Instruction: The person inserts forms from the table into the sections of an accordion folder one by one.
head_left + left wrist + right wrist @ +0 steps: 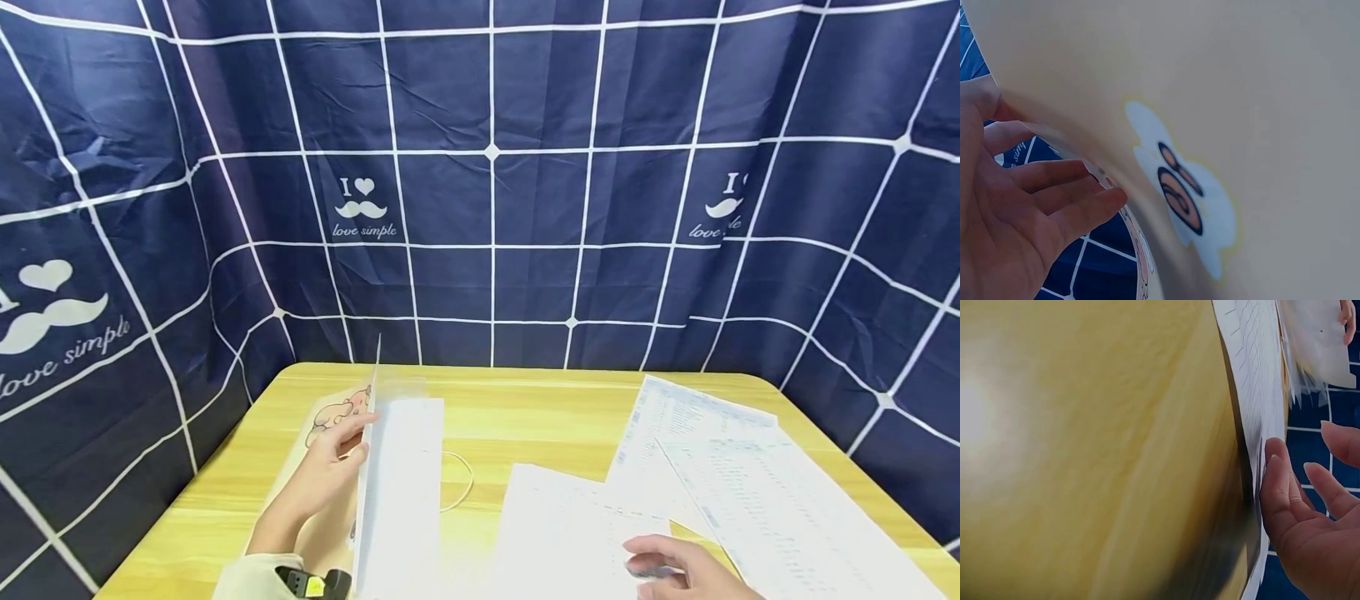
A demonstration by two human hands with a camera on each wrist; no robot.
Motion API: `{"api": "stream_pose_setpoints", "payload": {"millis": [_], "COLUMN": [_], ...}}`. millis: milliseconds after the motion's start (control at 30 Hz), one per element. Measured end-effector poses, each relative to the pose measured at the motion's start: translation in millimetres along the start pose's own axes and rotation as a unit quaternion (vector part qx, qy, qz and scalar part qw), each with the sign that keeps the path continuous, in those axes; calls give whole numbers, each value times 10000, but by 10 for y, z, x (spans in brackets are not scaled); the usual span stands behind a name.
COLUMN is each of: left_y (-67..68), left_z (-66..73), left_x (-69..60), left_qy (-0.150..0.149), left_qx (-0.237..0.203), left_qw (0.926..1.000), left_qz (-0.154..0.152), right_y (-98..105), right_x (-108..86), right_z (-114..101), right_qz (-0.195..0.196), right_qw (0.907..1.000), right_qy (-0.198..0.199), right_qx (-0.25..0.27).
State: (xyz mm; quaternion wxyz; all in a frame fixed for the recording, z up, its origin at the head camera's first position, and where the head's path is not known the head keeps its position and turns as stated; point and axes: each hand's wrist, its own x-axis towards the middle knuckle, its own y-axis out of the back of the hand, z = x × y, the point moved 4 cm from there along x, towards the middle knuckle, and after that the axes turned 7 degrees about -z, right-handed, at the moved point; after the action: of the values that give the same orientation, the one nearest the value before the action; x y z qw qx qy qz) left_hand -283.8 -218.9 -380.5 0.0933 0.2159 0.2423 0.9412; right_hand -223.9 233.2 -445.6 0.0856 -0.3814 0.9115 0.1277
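On the left of the table stands a tan folder with cartoon drawings, its leaves partly raised; clear sleeves seem to show at its top edge. My left hand touches the raised leaf with extended fingers, the thumb apart from them. In the left wrist view the tan cover fills most of the picture, partly hiding the fingertips. At the front right my right hand lies by a white printed sheet. Its loosely bent fingers touch the paper edge in the right wrist view, holding nothing visible.
Two more printed sheets lie at the right, a farther one and a nearer one, overlapping. A thin pale loop sticks out beside the folder on the yellow wooden table. Dark blue checked cloth encloses the table.
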Motion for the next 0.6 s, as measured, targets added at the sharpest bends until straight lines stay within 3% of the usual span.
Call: {"api": "stream_pose_setpoints", "payload": {"millis": [600], "left_y": [19], "left_z": [-4], "left_x": [-15], "left_qy": [24], "left_qx": [-100], "left_qw": [9999], "left_qz": [24], "right_y": [265], "right_x": [-300], "right_z": [206], "right_qz": [509], "right_qw": [9986], "right_qy": [-147], "right_qx": [85]}}
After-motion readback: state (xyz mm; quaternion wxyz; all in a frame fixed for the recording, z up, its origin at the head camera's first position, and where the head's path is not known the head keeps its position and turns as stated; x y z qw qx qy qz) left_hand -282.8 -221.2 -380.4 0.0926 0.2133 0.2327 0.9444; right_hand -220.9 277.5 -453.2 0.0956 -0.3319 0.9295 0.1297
